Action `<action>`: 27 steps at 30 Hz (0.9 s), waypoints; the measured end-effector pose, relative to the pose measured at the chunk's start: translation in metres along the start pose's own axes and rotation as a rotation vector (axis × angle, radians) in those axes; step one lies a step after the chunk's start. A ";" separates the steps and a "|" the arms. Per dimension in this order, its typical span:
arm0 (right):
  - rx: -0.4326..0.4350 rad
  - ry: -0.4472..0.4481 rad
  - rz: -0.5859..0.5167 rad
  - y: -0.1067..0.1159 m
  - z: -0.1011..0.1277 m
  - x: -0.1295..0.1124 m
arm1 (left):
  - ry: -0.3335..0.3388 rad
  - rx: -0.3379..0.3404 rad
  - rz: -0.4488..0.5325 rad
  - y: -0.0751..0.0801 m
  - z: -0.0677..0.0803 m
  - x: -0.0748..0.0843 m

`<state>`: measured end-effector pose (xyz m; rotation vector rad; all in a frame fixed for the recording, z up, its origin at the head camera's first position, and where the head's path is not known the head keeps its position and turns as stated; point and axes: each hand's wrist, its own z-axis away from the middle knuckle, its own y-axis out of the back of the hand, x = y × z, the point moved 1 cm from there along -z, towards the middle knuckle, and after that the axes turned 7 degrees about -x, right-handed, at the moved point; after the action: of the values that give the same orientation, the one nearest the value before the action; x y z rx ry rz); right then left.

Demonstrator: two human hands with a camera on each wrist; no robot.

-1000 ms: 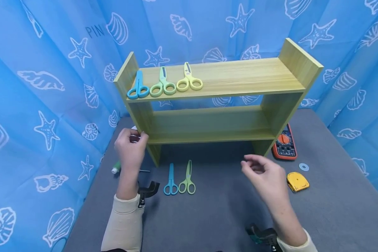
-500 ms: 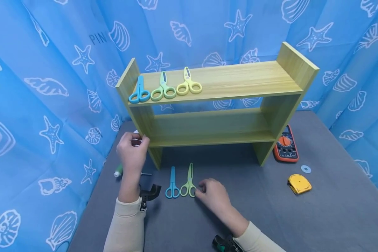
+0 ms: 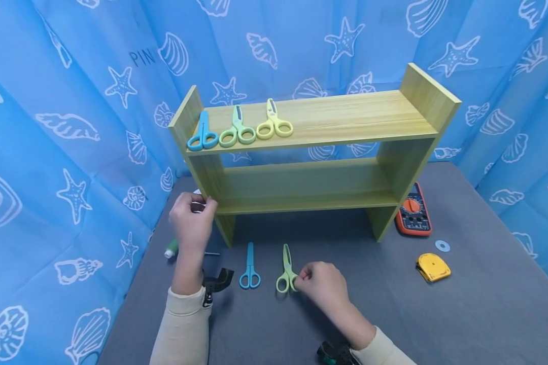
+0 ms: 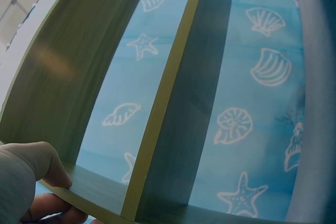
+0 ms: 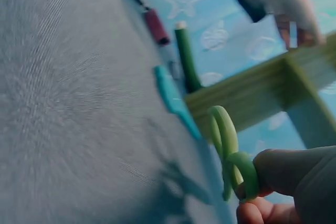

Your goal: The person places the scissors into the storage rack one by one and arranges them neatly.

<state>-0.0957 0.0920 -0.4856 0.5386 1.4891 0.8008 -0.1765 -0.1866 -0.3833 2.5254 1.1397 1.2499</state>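
Observation:
My right hand [image 3: 317, 284] pinches one handle ring of the light green scissors [image 3: 286, 271] on the grey table; in the right wrist view its fingertips [image 5: 265, 192] clamp the green scissors [image 5: 231, 153]. A blue pair of scissors [image 3: 249, 267] lies just left of them, also in view as the blue scissors [image 5: 173, 98]. My left hand [image 3: 193, 215] grips the front left upright of the wooden shelf [image 3: 301, 152], and my thumb [image 4: 44, 163] lies on the shelf board [image 4: 100, 195]. Three scissors, blue [image 3: 203, 133], mint [image 3: 237, 129] and yellow [image 3: 274, 122], lie on the top board.
A multimeter [image 3: 412, 211], a yellow tape measure [image 3: 431, 267] and a washer [image 3: 442, 246] lie at the right of the shelf. A green marker [image 3: 171, 249] and a black clamp [image 3: 216, 281] sit near my left forearm. Blue patterned cloth surrounds the table.
My right hand came down from mid-air at the right to the green scissors, pinched a handle and slid them slightly right, away from the blue pair. The left hand stayed on the shelf.

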 end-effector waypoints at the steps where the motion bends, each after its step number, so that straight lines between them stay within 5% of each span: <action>1: -0.002 -0.012 -0.020 0.006 0.004 0.001 | -0.004 0.002 0.003 0.000 0.000 0.000; 19: -0.040 -0.262 -0.220 0.126 0.071 0.004 | -0.012 0.013 0.025 -0.001 0.002 -0.002; 27: 0.193 -0.159 -0.188 0.196 0.092 0.003 | -0.004 0.006 0.011 0.000 0.002 -0.001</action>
<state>-0.0318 0.2351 -0.3356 0.5821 1.4526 0.4596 -0.1752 -0.1870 -0.3854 2.5406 1.1325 1.2456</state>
